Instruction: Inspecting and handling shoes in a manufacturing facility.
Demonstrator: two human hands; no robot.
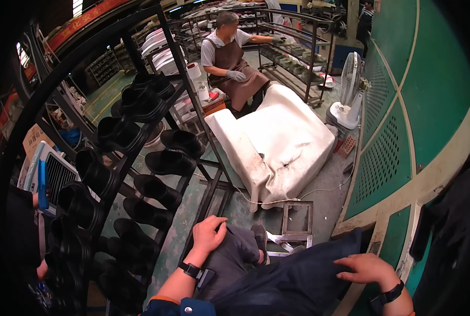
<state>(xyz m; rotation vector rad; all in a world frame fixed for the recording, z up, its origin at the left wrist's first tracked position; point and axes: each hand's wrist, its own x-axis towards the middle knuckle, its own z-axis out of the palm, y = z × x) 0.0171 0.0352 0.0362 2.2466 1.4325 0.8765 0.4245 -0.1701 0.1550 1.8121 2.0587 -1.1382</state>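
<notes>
bare left hand (208, 235) rests empty on grey cloth trousers (230, 255), bare right hand (369, 268) loose and empty on navy cloth (298, 274): likely a pause; grasping calls for lifting off.

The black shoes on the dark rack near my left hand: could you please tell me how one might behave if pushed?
The black shoes are probably fairly stiff, since their rounded toes hold shape. Being long rather than round, one seems unlikely to roll. It might slide or drop, though, as the dark rack has open bars.
</notes>
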